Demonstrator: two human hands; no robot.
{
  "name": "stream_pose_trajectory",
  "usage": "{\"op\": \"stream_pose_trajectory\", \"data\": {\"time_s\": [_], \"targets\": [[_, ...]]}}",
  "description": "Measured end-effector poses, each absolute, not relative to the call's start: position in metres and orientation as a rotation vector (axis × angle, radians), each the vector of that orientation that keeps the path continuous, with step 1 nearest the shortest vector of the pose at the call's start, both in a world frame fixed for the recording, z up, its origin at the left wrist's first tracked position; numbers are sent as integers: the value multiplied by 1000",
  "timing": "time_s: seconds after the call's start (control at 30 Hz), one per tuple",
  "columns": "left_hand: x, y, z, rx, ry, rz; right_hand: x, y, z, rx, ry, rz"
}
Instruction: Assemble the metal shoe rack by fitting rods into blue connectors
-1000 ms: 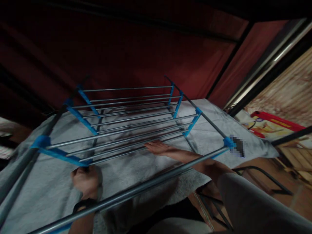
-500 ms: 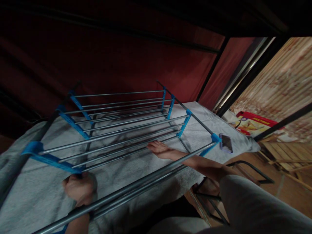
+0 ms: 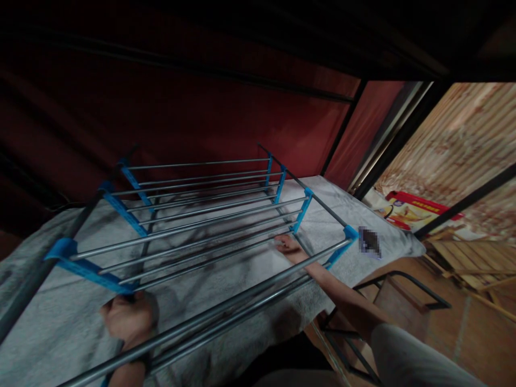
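A shoe rack with grey metal bars and blue plastic brackets lies on a grey cloth. Low on the left, my left hand is closed round the rack's frame, just below the end of the nearest left blue bracket. My right hand reaches between the bars, close to the lower end of a right-hand blue bracket. Its fingers are curled together, and whatever they hold, if anything, is too small to make out. The nearest bars cross in front of both forearms.
A small pixelated object rests on the cloth at the right. Beyond it are a red and yellow box and a wooden slatted piece. A metal-framed chair stands on the tiled floor. A dark red wall rises behind.
My right hand has moved right along the bars, from lying flat with fingers stretched to curled fingers. My left hand keeps its hold. The view has shifted slightly.
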State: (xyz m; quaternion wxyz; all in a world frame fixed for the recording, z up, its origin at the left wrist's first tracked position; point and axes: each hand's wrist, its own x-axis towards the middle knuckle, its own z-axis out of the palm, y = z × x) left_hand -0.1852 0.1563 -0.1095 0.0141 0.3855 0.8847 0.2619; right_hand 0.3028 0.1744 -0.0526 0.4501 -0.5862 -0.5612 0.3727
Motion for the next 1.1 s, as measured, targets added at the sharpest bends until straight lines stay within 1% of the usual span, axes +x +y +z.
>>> {"op": "stream_pose_trajectory", "data": {"time_s": [0.2,0.37,0.47,0.67,0.87,1.0,1.1], "targets": [[-178,153,-102,1094,2733,853,325,191,-35,-1338,-1030,1016],[-181,153,-104,1108,2713,814,316,211,-10,-1033,-671,1121],[-178,152,-99,1105,2712,786,312,219,-1,-929,-621,1203],[-162,143,-82,1099,2667,882,312,222,-4,-895,-562,1217],[-159,140,-81,1094,2653,926,312,225,-8,-907,-555,1192],[-159,139,-82,1106,2646,956,316,221,-4,-926,-526,1247],[-158,139,-83,1117,2639,972,323,212,-10,-1050,-549,1351]]}}
